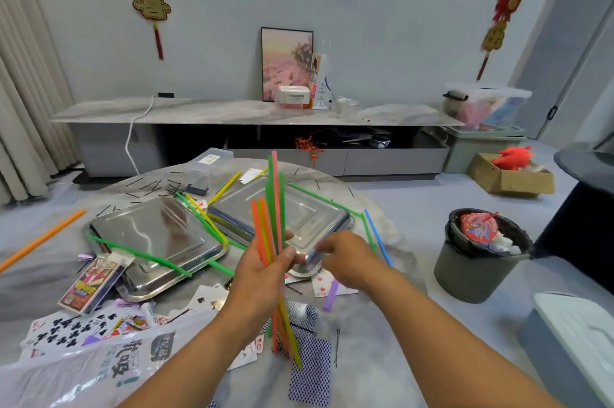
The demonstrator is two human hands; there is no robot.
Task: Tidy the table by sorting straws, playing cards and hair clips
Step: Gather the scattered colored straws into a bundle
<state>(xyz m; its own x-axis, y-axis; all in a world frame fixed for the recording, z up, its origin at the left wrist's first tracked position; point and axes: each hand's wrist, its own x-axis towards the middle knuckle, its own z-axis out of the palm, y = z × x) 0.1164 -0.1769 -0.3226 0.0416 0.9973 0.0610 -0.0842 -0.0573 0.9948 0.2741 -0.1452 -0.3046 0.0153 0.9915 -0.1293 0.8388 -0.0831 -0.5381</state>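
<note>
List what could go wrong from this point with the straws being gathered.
1. The left hand grips the straw bundle near its middle, and the straws fan out unevenly, so some may slip loose.
2. The right hand hovers open beside the metal tray; reaching for the blue straw could knock it.

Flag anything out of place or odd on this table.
An orange straw lies far left, apart from the bundle of straws held by the left hand. Green straws lie across the steel trays, which hold nothing sorted.
</note>
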